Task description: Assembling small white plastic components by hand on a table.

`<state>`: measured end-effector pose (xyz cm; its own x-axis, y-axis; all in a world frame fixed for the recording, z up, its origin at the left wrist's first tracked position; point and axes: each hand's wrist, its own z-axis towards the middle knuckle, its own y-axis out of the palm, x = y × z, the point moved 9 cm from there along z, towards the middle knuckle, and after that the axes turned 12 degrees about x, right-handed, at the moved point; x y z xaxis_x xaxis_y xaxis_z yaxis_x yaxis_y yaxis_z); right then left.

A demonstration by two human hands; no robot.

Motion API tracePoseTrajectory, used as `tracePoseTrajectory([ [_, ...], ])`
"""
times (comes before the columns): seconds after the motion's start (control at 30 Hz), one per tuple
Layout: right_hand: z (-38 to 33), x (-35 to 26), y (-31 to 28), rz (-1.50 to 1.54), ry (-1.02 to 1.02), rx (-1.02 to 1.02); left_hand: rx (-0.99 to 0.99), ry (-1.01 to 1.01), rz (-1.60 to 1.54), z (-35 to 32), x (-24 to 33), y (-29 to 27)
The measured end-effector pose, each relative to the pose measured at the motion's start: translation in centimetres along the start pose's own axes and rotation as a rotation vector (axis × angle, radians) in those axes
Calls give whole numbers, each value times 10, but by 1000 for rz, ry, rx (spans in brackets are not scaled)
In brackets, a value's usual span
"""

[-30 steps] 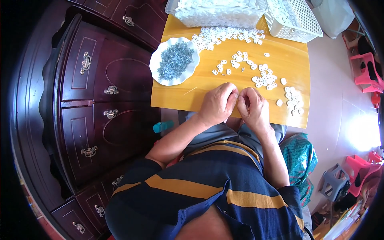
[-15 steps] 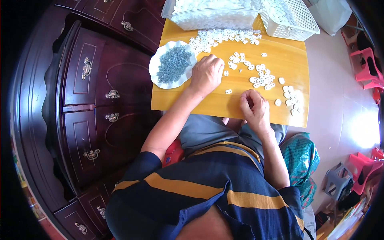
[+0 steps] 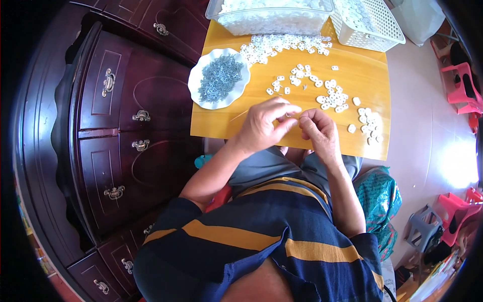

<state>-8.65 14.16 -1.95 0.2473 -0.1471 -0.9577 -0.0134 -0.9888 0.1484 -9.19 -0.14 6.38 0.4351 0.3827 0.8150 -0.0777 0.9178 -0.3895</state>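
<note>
Over the near part of the table, my left hand (image 3: 266, 123) is turned toward my right hand with its fingers curled. A small pale thing shows at its fingertips, too small to name. My right hand (image 3: 322, 132) is pinched close beside it, and whatever is in that pinch is hidden. Beyond my hands lie small white plastic pieces with holes (image 3: 298, 73). A denser cluster of white pieces (image 3: 332, 96) sits past my right hand, and rounder white pieces (image 3: 370, 123) lie farther right. To the left, a white scalloped plate (image 3: 195, 90) holds a heap of small grey-blue metallic pins (image 3: 220, 78).
A clear plastic tub (image 3: 271, 22) full of white pieces stands at the table's far edge, beside a white perforated basket (image 3: 367, 40). Loose white pieces (image 3: 287, 44) spread before the tub. A dark wooden cabinet (image 3: 156, 95) borders the table's left; pink stools (image 3: 460, 85) stand at right.
My left hand has come back from among the loose pieces toward my right hand, uncovering several small white pieces. My right hand has stayed nearly in place, its fingers now closer together.
</note>
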Motion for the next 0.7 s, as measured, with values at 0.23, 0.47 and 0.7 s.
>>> tracePoseTrajectory([
  [0.23, -4, 10, 22, 181, 125, -105, 127, 142, 72, -16, 7, -12],
  [0.47, -1, -24, 19, -432, -395, 91, 160, -13, -4, -20, -13, -21],
  [0.7, 2, -44, 36, -829, -724, 109, 213, -98, -38, -29, -32, -32],
])
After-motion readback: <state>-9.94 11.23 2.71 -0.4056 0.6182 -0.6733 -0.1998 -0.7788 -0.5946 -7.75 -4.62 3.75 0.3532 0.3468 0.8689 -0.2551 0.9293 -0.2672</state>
